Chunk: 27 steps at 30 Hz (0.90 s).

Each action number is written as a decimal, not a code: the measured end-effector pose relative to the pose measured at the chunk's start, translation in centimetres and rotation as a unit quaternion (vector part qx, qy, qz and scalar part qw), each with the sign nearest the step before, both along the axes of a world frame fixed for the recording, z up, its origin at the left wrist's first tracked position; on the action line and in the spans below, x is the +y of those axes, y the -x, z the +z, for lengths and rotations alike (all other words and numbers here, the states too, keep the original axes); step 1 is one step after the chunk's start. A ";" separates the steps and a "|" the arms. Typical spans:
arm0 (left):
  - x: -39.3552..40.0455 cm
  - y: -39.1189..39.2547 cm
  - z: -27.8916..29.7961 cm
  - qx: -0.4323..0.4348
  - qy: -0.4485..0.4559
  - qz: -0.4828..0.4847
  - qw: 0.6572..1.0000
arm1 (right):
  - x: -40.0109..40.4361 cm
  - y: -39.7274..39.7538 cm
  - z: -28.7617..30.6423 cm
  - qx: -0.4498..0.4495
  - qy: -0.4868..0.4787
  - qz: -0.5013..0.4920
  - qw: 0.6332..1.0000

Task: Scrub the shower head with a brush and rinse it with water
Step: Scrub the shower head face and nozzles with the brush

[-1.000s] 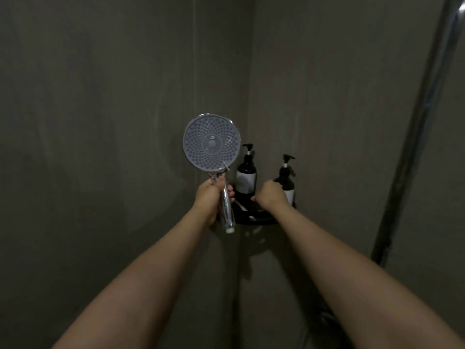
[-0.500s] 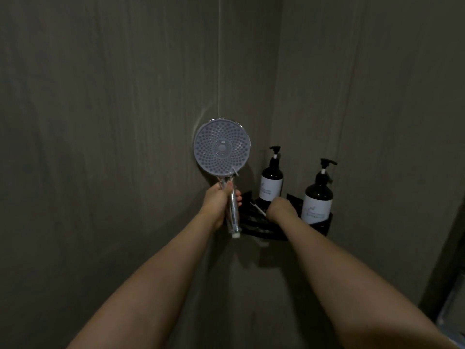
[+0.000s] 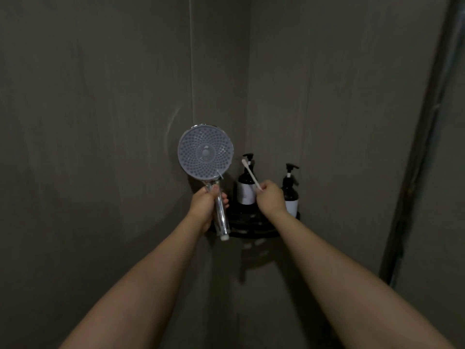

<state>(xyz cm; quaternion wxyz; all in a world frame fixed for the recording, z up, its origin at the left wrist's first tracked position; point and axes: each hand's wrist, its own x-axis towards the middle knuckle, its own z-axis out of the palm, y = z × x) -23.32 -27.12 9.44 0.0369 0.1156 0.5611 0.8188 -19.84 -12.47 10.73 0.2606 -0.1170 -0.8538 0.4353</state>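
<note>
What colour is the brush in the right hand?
White or pale cream, handle and head alike; the brush shows in the head view.

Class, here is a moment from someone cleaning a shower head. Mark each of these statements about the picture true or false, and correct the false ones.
1. The left hand grips the shower head by its handle. True.
2. The shower head's face is turned toward the wall. False: its nozzle face points at the camera.
3. The right hand holds a thin brush. True.
4. The brush is touching the shower head. False: it is held apart, to its right.
5. Three pump bottles stand on the corner shelf. False: two are visible.
</note>
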 end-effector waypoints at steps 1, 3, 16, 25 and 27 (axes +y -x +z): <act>0.4 -0.9 -0.1 -0.001 -0.001 0.002 1.000 | 0.6 -0.9 0.2 0.036 0.037 -0.006 0.999; 1.3 -2.8 -0.4 -0.002 0.001 0.002 1.000 | 1.6 -3.0 0.6 0.088 0.088 -0.002 0.992; 6.4 -16.9 -6.2 0.006 0.184 0.034 0.982 | 3.0 -17.7 0.8 0.055 -0.194 0.021 0.979; 4.8 -19.4 -5.3 0.016 0.170 0.026 0.985 | 2.3 -20.5 2.2 0.021 -0.135 -0.095 0.986; 4.2 -19.4 -5.1 0.015 0.158 0.030 0.987 | 3.5 -20.7 3.5 0.063 0.017 -0.160 0.985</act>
